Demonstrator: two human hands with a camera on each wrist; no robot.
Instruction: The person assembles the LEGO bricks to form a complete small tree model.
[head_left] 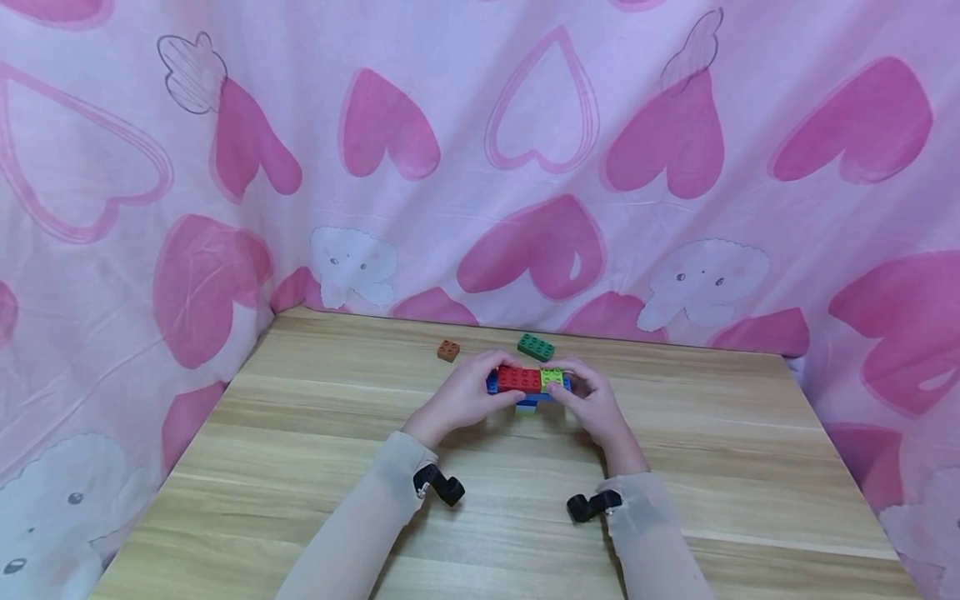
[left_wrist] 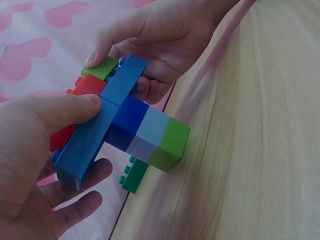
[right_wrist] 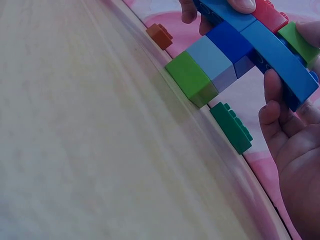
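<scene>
Both hands hold a toy building-brick structure at the middle of the table. Its top layer is a long red brick (head_left: 519, 380) with a small lime brick (head_left: 552, 377) beside it. Under these runs a row of blue bricks (left_wrist: 90, 137). Below the row's middle is a column of a dark blue brick (left_wrist: 127, 120), a pale blue brick (left_wrist: 152, 131) and a light green brick (left_wrist: 173, 140). My left hand (head_left: 468, 392) grips the left end, thumb against the blue and red bricks. My right hand (head_left: 597, 410) pinches the right end, thumb on the lime brick.
A dark green brick (head_left: 536, 347) lies behind the structure, and a small orange-brown brick (head_left: 448, 350) is to its left. Both sit near the back edge of the wooden table (head_left: 720, 467). A pink heart-patterned curtain (head_left: 465, 208) hangs around the table's back and sides.
</scene>
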